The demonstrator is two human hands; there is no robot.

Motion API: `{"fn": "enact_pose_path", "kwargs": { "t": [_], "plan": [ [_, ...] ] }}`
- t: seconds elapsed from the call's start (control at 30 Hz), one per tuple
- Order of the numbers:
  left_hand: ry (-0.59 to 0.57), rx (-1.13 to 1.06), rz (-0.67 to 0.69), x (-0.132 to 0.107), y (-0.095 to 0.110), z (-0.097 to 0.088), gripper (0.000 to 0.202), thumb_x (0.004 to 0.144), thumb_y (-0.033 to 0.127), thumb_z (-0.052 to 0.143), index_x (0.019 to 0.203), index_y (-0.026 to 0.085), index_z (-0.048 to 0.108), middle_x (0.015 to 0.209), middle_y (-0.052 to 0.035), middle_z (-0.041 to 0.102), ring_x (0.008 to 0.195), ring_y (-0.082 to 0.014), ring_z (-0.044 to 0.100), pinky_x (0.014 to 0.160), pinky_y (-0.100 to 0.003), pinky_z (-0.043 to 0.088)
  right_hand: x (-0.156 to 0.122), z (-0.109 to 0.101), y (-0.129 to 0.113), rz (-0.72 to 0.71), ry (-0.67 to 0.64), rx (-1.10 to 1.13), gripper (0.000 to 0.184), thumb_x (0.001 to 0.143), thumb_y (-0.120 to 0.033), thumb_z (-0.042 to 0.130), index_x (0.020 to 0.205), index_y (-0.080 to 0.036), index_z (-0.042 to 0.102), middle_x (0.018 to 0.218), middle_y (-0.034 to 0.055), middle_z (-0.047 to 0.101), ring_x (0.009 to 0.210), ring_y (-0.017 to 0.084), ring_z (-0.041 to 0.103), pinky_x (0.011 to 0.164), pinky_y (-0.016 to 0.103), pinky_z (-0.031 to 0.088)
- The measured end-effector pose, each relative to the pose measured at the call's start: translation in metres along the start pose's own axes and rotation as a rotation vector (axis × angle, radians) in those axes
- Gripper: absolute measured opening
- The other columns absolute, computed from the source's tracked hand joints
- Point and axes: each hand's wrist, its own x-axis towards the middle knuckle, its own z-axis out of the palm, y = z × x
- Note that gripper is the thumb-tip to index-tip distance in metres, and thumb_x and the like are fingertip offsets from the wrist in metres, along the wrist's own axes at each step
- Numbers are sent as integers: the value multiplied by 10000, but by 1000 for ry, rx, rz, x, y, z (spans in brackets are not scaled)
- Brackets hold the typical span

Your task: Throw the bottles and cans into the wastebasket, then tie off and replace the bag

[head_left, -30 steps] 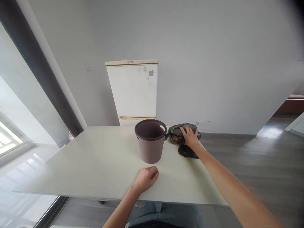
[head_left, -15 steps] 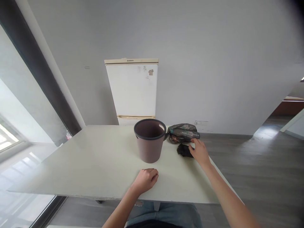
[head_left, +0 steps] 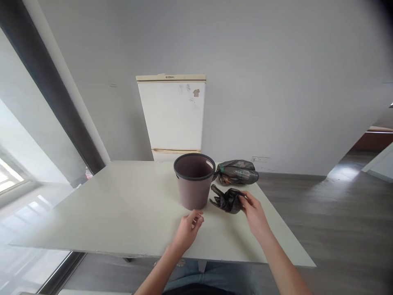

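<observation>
My right hand point(head_left: 251, 209) pinches the right end of a crumpled black plastic bag point(head_left: 229, 200), whose loose ends spread toward the bin. In front of the mauve trash bin point(head_left: 193, 192) is my left hand point(head_left: 188, 228), raised a little over the table with its fingers curled but apart and nothing in them. The bin stands upright, with a dark rim and a handle hole near its top; its inside looks bare where I can see it. Behind the black bag lies a knotted, filled garbage bag point(head_left: 238, 172), touched by neither hand.
All of this rests on a pale table point(head_left: 123, 209) with its right edge close to my right forearm. Beyond the table a white fridge point(head_left: 173, 116) stands against the grey wall point(head_left: 260, 82). A wall socket point(head_left: 260, 159) sits low behind the filled bag.
My right hand has taken hold of the black bag and drawn it left and nearer, partly unfolding it. My left hand has lifted slightly toward the bin, its fingers loosening.
</observation>
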Motion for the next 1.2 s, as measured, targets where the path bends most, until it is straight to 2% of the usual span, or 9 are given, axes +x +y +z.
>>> {"fn": "enact_pose_path", "kwargs": {
  "t": [0.13, 0.23, 0.37, 0.5, 0.63, 0.83, 1.0, 1.07, 1.2],
  "plan": [
    [72, -386, -12, -11, 34, 12, 657, 968, 501, 640, 1539, 252, 435, 1407, -148, 641, 1189, -268, 653, 928, -361, 570, -54, 35, -37, 33, -147, 103, 385, 869, -556, 758, 959, -184, 717, 904, 56, 703, 847, 210, 604, 730, 291, 473],
    [147, -454, 3, -14, 54, 9, 499, 914, 477, 714, 1317, 187, 674, 1193, -132, 737, 1082, -291, 680, 908, -368, 569, -73, 44, -46, 43, -143, 162, 327, 873, -506, 781, 918, -195, 690, 852, 27, 659, 812, 189, 582, 700, 273, 471],
    [435, -597, -214, -10, 61, -12, 475, 922, 566, 678, 1063, 124, 777, 886, -100, 754, 845, -264, 690, 732, -338, 571, -76, 39, -47, 116, 27, 400, 299, 820, -444, 830, 975, -244, 671, 871, 2, 655, 784, 170, 600, 684, 264, 511],
    [605, -730, -228, -7, 60, -37, 535, 875, 558, 729, 1193, 128, 759, 999, -111, 769, 936, -279, 707, 781, -342, 578, -74, 29, -50, 205, 54, 587, 404, 708, -341, 908, 1010, -265, 651, 889, -10, 673, 725, 152, 619, 632, 259, 528],
    [754, -706, -254, -10, 50, -62, 421, 857, 491, 723, 1117, 162, 772, 1091, -95, 772, 1070, -289, 697, 908, -359, 559, -78, 20, -53, 276, 96, 603, 340, 770, -395, 872, 1019, -274, 674, 954, 3, 695, 769, 165, 646, 614, 262, 537],
    [657, -307, -198, -11, 41, -113, 272, 863, 401, 625, 935, 182, 769, 1018, -74, 763, 999, -264, 679, 839, -314, 518, -74, 6, -56, 214, 254, 589, 264, 786, -389, 824, 992, -274, 706, 959, -1, 652, 765, 163, 614, 587, 267, 518],
    [586, 93, -123, -14, 62, -141, 261, 866, 254, 529, 988, 222, 757, 987, -53, 725, 897, -226, 641, 766, -296, 483, -64, -9, -62, 229, 286, 552, 263, 744, -381, 803, 947, -266, 681, 888, 0, 623, 732, 162, 577, 551, 249, 462],
    [611, 80, -41, -18, 75, -145, 237, 880, 249, 545, 1003, 221, 746, 1033, -59, 701, 931, -221, 626, 784, -288, 484, -58, -15, -64, 208, 302, 502, 253, 734, -368, 783, 936, -265, 673, 888, 4, 619, 739, 166, 569, 561, 253, 457],
    [582, -317, 27, -28, 103, -144, 194, 927, 334, 589, 1005, 199, 705, 954, -46, 640, 806, -182, 562, 688, -254, 468, -57, -19, -64, 75, 365, 249, 219, 796, -405, 698, 951, -252, 681, 984, 41, 626, 790, 194, 583, 581, 292, 460]
  ]
}}
